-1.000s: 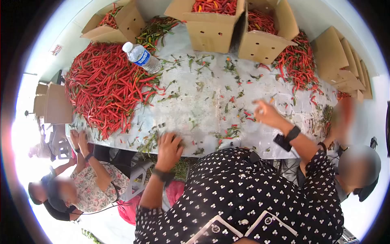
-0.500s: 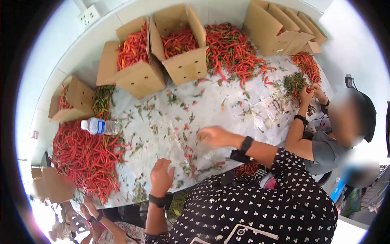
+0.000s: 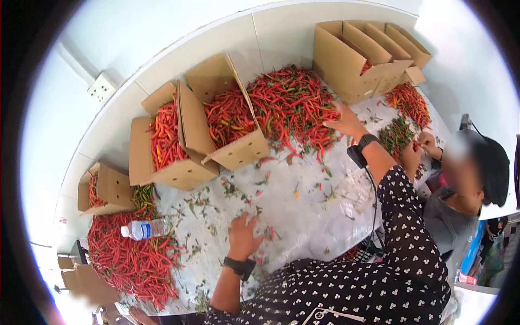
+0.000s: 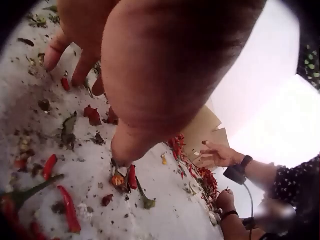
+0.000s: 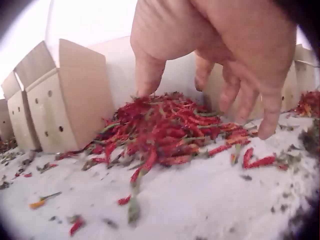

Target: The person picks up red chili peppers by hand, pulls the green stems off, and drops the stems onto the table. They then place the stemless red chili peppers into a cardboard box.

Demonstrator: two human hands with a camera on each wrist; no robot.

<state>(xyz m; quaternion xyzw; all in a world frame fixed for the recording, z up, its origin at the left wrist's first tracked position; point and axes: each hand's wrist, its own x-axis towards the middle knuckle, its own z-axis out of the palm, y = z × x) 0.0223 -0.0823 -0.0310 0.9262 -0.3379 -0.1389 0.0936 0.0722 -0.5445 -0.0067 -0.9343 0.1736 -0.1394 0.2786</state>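
Observation:
My right hand [image 3: 345,120] reaches to the right edge of a heap of red chillies [image 3: 292,105] at the back of the table. In the right wrist view its fingers [image 5: 270,112] are spread and point down in front of the heap [image 5: 170,130], with nothing between them. My left hand [image 3: 243,236] rests on the white table cover [image 3: 303,216], fingers spread, among scattered stems and bits of chilli. Seen from the left wrist, its thumb [image 4: 131,147] comes down beside a small red chilli [image 4: 132,176], and a loose red chilli [image 4: 69,209] lies nearer the camera.
Cardboard boxes of chillies [image 3: 189,169] stand along the wall, with more boxes [image 3: 346,67] at back right. A water bottle [image 3: 145,229] lies on the large left heap [image 3: 132,265]. At right a person in a dark cap [image 3: 490,173] works by a green-stemmed pile [image 3: 395,134].
The view has swung to the right. My right hand has moved from over the table middle to the back heap. My left hand has moved further in over the table, fingers now spread.

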